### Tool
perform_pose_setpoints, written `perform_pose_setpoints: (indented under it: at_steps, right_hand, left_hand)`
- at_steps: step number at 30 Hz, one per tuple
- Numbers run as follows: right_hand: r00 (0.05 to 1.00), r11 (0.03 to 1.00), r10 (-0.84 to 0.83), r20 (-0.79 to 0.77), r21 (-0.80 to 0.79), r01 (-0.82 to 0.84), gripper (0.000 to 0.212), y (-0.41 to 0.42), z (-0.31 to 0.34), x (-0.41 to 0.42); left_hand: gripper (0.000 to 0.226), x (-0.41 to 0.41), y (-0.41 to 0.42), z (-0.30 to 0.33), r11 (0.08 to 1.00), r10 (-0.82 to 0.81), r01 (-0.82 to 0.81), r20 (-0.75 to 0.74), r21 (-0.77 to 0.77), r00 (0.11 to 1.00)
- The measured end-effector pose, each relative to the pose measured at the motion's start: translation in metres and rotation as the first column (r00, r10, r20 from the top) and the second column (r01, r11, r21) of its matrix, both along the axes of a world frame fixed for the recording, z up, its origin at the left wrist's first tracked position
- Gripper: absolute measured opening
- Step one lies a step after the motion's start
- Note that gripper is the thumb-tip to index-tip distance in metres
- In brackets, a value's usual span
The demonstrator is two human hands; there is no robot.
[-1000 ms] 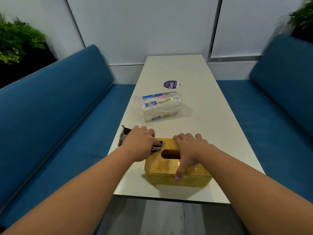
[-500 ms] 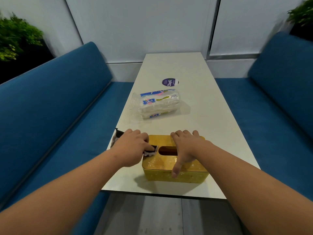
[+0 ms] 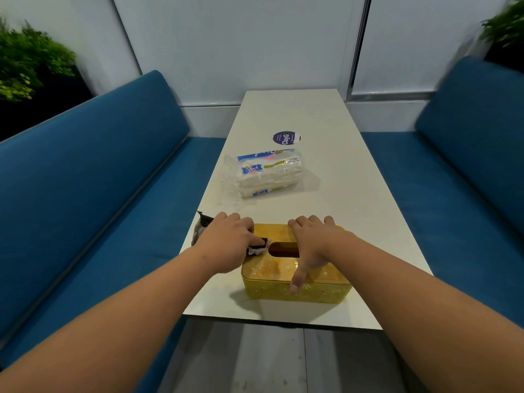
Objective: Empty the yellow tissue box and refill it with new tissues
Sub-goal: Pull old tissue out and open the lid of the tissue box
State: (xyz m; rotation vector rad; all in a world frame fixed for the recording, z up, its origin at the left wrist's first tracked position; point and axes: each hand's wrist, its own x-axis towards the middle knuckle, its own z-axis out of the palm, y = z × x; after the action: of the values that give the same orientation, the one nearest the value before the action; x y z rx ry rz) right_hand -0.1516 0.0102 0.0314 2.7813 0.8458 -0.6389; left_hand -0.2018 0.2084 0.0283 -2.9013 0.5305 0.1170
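Nearest the viewer, both forearms are reaching forward over the near end of the white table (image 3: 354, 194). The yellow tissue box (image 3: 295, 279) is sitting close to that near edge, its long axis running left to right across the person's front, its oval slot (image 3: 284, 249) facing up at the centre of the lid. The right hand (image 3: 314, 242) is lying across the box from above, fingers hooked over the far edge and thumb pressing the near wall, so it is gripping and steadying the box. The left hand (image 3: 226, 239) is working at the box's left end, fingers closing on a crumpled dark-and-white tissue (image 3: 258, 246) just left of the slot; whether that tissue is fully out of the slot is hard to tell, as the hand is covering most of it. Both hands are therefore at the box already, the left being the nearer to the slot's contents. Farther along the table, well apart from the box, a wrapped pack of new tissues (image 3: 269, 173) is lying, left of centre. Beyond it a round purple sticker (image 3: 286, 138) is showing. Blue benches (image 3: 85, 180) are flanking the table.
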Motion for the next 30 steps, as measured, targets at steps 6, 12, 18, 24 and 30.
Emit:
perform_pose_setpoints:
  at_steps: [6,12,18,24,30]
  right_hand:
    - [1.0,1.0,0.005,-0.01,0.01,-0.005,0.146,0.0,-0.001,0.001]
    - [1.0,1.0,0.002,0.001,0.008,-0.002,0.147,0.0,-0.003,0.001]
    - [1.0,1.0,-0.004,-0.005,0.017,0.004,0.146,-0.002,-0.004,0.002]
    - [1.0,1.0,-0.009,-0.004,0.015,0.009,0.147,-0.001,-0.004,0.002]
    - [1.0,1.0,-0.016,-0.012,0.02,0.016,0.147,-0.003,-0.005,0.002]
  left_hand:
    - [0.042,-0.011,-0.008,-0.003,0.999,-0.032,0.031,-0.019,-0.009,0.999]
    - [0.05,-0.01,0.014,-0.002,0.995,0.09,-0.091,-0.015,-0.035,0.996]
    - [0.048,-0.033,0.011,-0.005,0.998,0.034,-0.037,-0.058,-0.049,0.998]
    - [0.048,-0.05,0.005,0.001,1.0,-0.021,0.022,-0.063,0.013,0.998]
    - [0.048,-0.048,0.009,0.008,0.998,0.012,-0.011,-0.011,0.069,1.0]
